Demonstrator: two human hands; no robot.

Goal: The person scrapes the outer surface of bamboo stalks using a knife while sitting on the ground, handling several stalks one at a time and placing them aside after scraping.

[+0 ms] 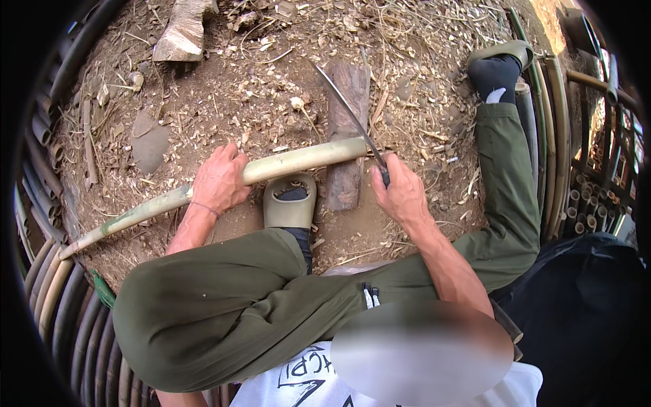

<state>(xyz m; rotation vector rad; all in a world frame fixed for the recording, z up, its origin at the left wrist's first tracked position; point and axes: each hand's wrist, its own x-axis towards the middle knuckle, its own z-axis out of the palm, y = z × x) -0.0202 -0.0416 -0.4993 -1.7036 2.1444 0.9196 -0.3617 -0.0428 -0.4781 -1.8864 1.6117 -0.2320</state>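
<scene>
Nearest the camera is the person's white shirt with black print, above green trousers, the left knee bent outward. The left hand is wrapped over a pale, slightly curved pole, its fingers closed around it. The right hand grips the dark handle of a long, narrow knife, fingers curled tight. The blade slants up and left across the pole's right end (whether it touches, I cannot tell). That end lies across a flat wooden block on the ground, which is littered with pale chips; the far end slopes down to the left. An olive sandal sits just below the pole, between the hands.
</scene>
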